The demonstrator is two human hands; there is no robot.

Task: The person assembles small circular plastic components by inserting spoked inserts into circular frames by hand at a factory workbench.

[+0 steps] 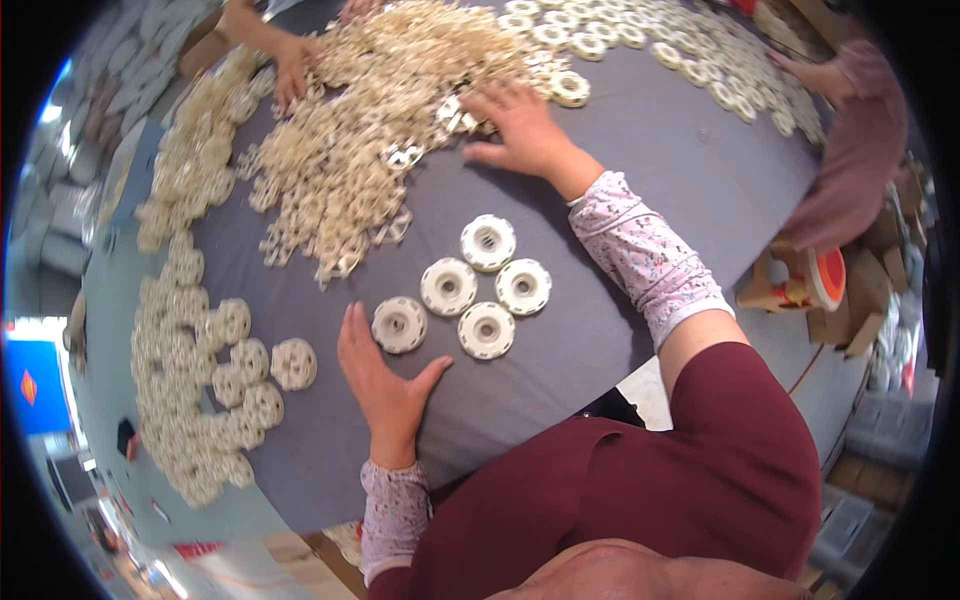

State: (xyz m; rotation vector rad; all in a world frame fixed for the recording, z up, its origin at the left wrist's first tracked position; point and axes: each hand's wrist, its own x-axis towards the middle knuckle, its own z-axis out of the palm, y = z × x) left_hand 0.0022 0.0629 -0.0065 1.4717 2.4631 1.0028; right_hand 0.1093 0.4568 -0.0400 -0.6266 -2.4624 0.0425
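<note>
Right hand (520, 127) blurred, any grip unclear, lower layers of the heap of pale plastic pieces (345, 130) covered by upper ones, a co-worker's hand (359, 8) cut off by the upper edge, blue panel (38, 388) cut by the left rim

Top (560, 490), one: plain maroon, right sleeve (750, 410) ending near the elbow; beside the surface's (590, 345) near edge. Right sleeve cover (645, 255), one: pale, small scattered floral print in pink and dark tones, gathered ends. Left sleeve cover (395, 510), one: similar small print. Left hand (380, 385), right hand (520, 128): bare.
</note>
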